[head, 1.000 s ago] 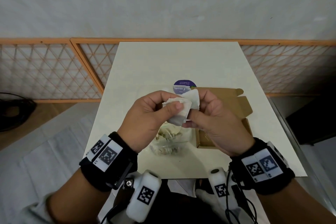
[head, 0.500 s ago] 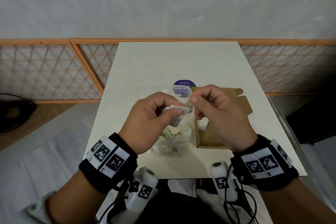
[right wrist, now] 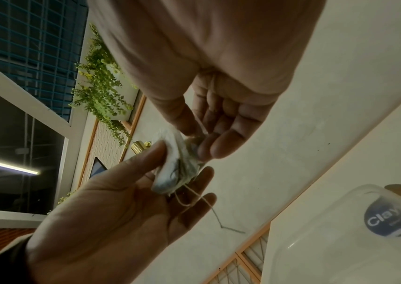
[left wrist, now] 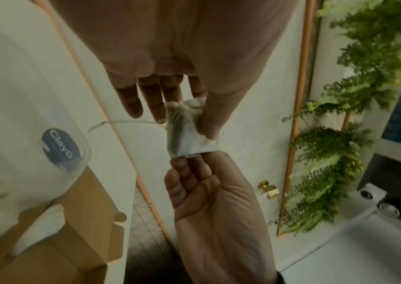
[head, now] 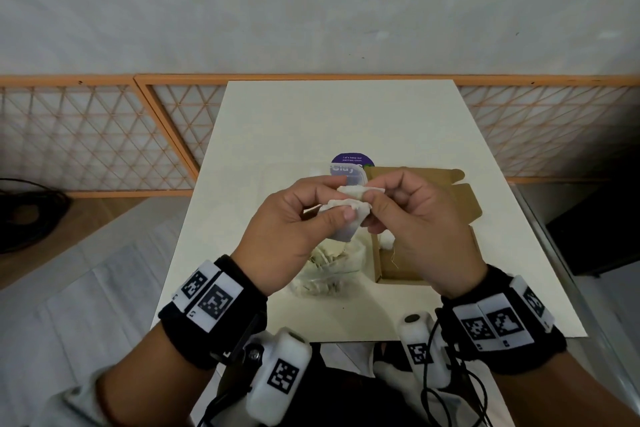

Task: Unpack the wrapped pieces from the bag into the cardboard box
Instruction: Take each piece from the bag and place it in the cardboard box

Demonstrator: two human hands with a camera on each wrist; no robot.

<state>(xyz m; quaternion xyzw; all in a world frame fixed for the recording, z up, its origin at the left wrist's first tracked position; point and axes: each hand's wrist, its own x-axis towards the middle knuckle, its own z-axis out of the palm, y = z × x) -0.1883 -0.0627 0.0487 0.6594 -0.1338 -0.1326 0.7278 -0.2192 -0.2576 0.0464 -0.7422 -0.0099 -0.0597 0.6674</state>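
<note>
Going left to right from the cardboard box [head: 408,263] as my anchor: the clear bag [head: 329,267] sits just left of the box on the table [head: 346,121], with more pieces inside it. Above the bag, my left hand [head: 294,236] pinches one wrapped piece [head: 346,215] between thumb and fingers — and my right hand [head: 419,218], raised over the box, pinches the same piece at its other end. So the hands are together, both clamped on that one piece, held in the air. A thin string [right wrist: 194,199] dangles off it in the right wrist view.

My read: this is the step of getting one piece free and ready to drop. One white piece [head: 388,239] looks to be in the box already. Next, the left hand should let go — then the right lowers it into the box, minding that string doesn't snag.
</note>
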